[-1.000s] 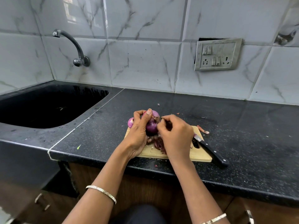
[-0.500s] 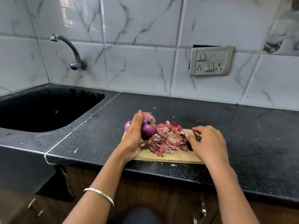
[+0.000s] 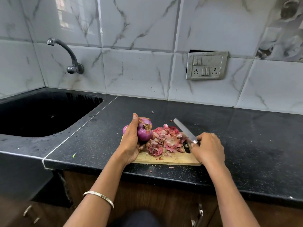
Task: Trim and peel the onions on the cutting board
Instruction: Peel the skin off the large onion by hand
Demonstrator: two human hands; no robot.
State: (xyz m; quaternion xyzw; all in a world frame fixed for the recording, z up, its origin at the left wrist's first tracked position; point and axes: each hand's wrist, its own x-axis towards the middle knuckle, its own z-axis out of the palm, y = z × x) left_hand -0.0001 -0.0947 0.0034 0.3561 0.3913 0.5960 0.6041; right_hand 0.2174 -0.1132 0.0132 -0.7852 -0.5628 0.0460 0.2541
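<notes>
1. Purple onion (image 3: pixel 145 130), with another onion (image 3: pixel 125 129) behind the left hand (image 3: pixel 132 141), could roll under the blade: it is round and the grip is one-sided.
2. Left fingers curl around it above the cutting board (image 3: pixel 165 158); the right hand (image 3: pixel 207 149) grips the knife (image 3: pixel 185 131), blade angled toward the peels (image 3: pixel 165 140) between the hands.

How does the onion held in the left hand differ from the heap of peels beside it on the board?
The onion is a whole, round, smooth purple bulb; the peels are loose, crumpled pink-red flakes. The onion is gripped by the left hand with its root end showing; the peels lie untouched, spread on the cutting board. Both are onion material at the same board.
</notes>
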